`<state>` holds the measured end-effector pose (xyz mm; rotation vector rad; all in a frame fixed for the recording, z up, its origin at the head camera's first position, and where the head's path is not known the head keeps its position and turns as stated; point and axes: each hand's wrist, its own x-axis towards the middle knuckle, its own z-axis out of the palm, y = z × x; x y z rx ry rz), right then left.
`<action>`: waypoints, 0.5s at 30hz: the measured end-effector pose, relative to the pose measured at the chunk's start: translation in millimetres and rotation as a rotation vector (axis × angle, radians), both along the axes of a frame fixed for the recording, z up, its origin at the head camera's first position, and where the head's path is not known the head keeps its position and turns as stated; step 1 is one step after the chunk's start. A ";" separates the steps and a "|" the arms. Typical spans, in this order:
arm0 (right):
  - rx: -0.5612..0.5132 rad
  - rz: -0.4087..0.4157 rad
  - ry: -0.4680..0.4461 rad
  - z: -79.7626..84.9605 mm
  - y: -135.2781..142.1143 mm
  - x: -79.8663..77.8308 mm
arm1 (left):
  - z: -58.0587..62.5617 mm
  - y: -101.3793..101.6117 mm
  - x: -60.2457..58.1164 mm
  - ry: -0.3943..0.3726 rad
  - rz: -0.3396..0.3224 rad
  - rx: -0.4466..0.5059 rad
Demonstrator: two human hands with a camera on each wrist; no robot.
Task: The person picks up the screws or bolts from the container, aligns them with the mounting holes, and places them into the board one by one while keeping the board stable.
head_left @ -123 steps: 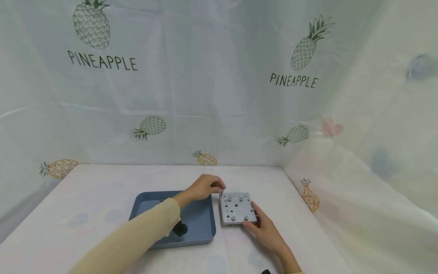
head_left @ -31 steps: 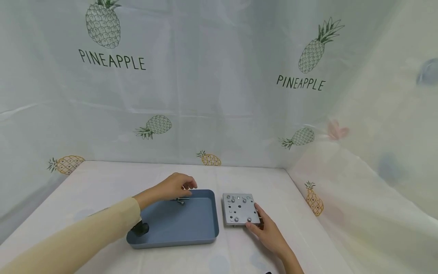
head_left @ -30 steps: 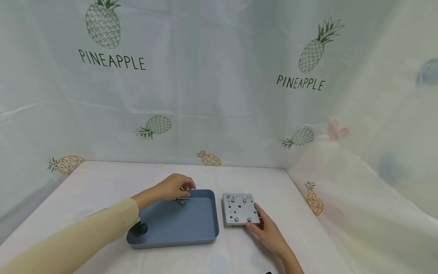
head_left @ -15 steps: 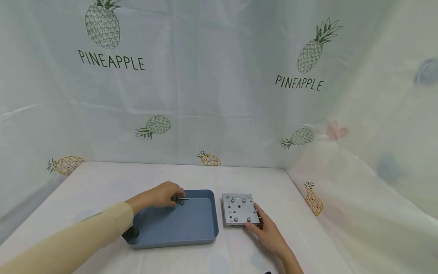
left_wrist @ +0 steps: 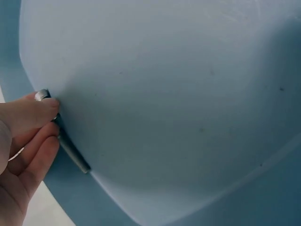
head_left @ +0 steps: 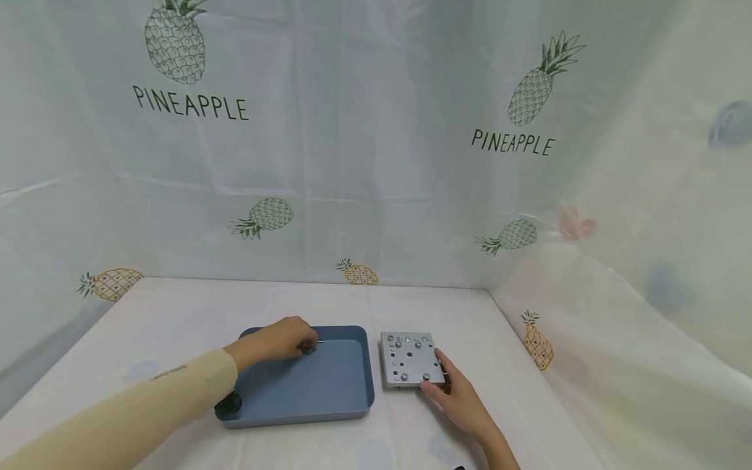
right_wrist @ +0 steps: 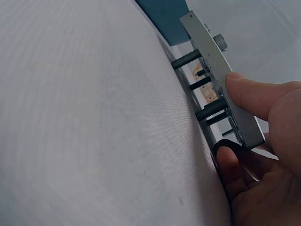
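My left hand [head_left: 288, 338] reaches into the back of the blue tray [head_left: 364, 365]. In the left wrist view its thumb and fingers pinch a metal bolt [left_wrist: 75, 155], round silver head up, lying along the tray's side. Part of the shaft is hidden behind the fingers. My right hand [head_left: 461, 395] grips the right front corner of a square metal plate [head_left: 414, 362], thumb at the near edge and fingers at the right side. Several socket-head bolts sit in the plate. In the right wrist view, threaded bolt ends [right_wrist: 211, 109] stick out beneath it.
The tray stands just left of the plate on a white-covered table [head_left: 411, 431]. A pineapple-printed curtain [head_left: 376, 163] rises behind the table and along its right side. A dark wrist camera [head_left: 228, 406] on the left arm overlaps the tray's front left corner.
My left hand has left the plate's far left corner, where a bolt head now sits, and moved left and down into the tray, taking hold of another bolt. The right hand stays on the plate.
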<state>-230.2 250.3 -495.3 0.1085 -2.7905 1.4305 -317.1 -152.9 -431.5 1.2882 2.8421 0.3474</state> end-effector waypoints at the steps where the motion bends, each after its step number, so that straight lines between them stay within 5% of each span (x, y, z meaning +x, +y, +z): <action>1: -0.002 0.000 0.000 0.1 0.1 0.0 | -1.2 0.0 -0.3 -0.007 0.002 0.007; 15: -0.016 0.003 -0.003 1.4 -0.1 0.6 | -2.5 4.1 -1.8 -0.007 -0.033 0.046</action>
